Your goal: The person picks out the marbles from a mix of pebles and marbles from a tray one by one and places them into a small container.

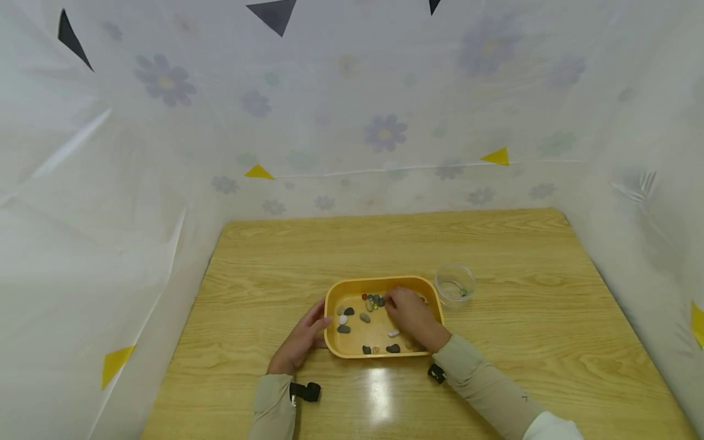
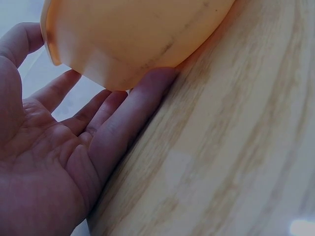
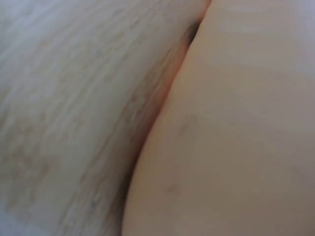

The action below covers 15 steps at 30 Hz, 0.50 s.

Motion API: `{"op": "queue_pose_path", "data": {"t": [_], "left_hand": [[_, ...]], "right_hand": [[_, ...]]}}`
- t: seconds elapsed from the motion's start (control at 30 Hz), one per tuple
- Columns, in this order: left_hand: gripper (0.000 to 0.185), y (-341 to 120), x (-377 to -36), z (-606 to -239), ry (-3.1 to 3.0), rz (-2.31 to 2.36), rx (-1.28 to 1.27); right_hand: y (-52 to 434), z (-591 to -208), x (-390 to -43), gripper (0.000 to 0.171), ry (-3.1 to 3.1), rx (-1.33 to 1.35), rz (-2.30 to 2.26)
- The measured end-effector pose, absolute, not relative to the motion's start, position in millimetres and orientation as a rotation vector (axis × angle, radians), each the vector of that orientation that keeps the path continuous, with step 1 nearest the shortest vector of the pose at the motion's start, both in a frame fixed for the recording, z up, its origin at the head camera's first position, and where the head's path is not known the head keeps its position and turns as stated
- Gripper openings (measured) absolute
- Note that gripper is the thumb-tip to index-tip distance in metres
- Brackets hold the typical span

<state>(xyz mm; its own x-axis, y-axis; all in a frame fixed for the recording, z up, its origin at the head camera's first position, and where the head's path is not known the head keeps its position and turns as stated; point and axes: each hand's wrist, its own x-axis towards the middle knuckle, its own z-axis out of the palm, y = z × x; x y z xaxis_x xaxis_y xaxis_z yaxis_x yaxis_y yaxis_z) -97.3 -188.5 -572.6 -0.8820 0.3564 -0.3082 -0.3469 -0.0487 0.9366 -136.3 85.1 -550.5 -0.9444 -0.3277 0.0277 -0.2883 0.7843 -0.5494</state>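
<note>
- While the left hand lies flat on the table w/ straight, slightly spread fingers against the left outer wall of the yellow tray, the right hand reaches down inside the tray.
- Left wrist view: palm open, fingers laid along the wood, tips under/against the tray's rounded corner. Steadying contact, not a grip.
- Right hand: fingers curled down at the far part of the tray, by a cluster of small beads and pebbles. Can't tell if anything is pinched; fingertips are hidden from the head cam, and the right wrist cam shows only the tray wall and wood, blurred.
- Tray sits near the table's middle, toward the person. Loose pebbles scattered inside: grey, white, dark ones left of the hand, a few along the near wall.
- Clear plastic cup stands just beside the tray's far right corner, apart from the hand; a small item or two seems to sit in it, too small to name.
- Handling, judged: pebbles are hard, dense for their size, prob. smooth, so they may slip or roll on the slick tray floor. Best taken one at a time, thumb + forefinger across the narrow sides. Beads are rounder and would skid away more easily.
- Tray itself looks like light, stiff plastic; likely slides on the glossy tabletop unless braced.
- Cup looks thin and light, easy to tip if bumped.
</note>
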Motion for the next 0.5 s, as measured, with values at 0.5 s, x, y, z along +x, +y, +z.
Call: {"op": "queue_pose_path", "data": {"t": [0.5], "left_hand": [[0.055,-188.5,-98.3,-571.3,1.751,1.985,0.018]], "right_hand": [[86.9,-545.8,-134.5,0.012,2.907,-0.438,-0.953]]}}
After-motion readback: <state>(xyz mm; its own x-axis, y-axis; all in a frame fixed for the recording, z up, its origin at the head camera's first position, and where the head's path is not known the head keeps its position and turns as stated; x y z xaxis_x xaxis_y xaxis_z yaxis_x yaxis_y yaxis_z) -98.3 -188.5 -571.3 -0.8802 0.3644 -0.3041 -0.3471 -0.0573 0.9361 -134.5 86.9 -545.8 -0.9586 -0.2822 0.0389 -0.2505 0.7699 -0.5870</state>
